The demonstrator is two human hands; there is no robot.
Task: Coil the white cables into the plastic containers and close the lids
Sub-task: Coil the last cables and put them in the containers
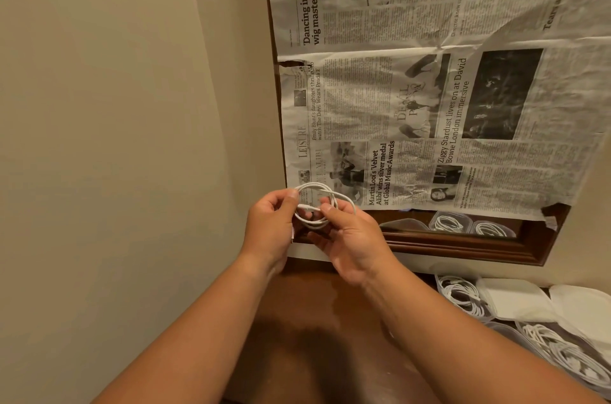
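A white cable (317, 192) is wound into a small loose coil, held up in the air above the brown table (317, 321). My left hand (269, 225) pinches the coil's left side with thumb and fingers. My right hand (352, 238) grips its right side, fingers curled round the loops. At the right, an open plastic container (439, 286) holds a coiled white cable (461, 296). Nearer me, another container (506, 331) holds several white cables (562, 354). Two white lids (519, 299) (582, 304) lie beside them.
A beige wall (115, 139) rises at the left. A wood-framed mirror (463, 246) stands behind the table, mostly covered by newspaper (413, 89); its uncovered strip reflects the containers.
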